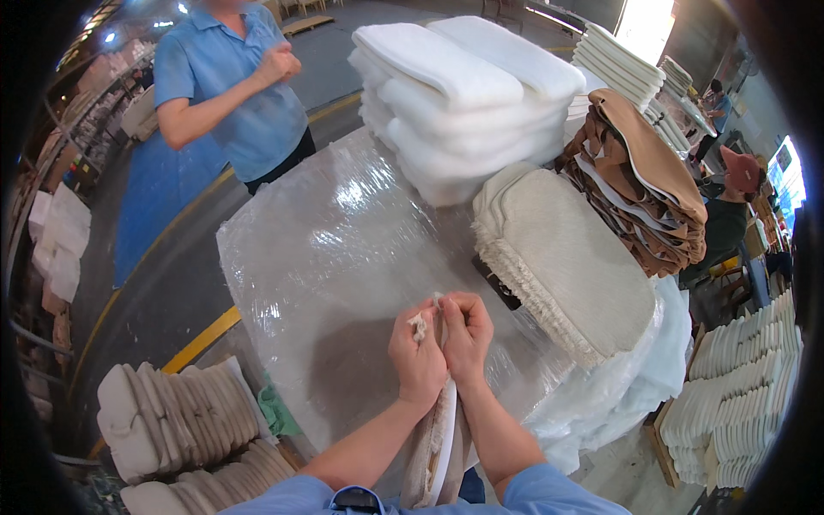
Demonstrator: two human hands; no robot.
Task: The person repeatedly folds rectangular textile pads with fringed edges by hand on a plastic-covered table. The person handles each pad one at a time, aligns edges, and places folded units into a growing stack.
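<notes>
Over the plastic-wrapped table, both my hands are closed close together. They grip the far end of a long beige fabric-covered pad, which stands on its edge between my forearms and runs back toward my body. A white layer shows along its edge. My left hand also has a bunched bit of pale cloth showing between its fingers. My right hand pinches the pad's end with thumb and fingers. To the right lies a stack of cream fabric pieces with fringed edges.
White padding is stacked at the table's far side, beside folded brown covers. Beige cushions stand at lower left, white pads at lower right. A person in a blue shirt stands across the table; others are at far right.
</notes>
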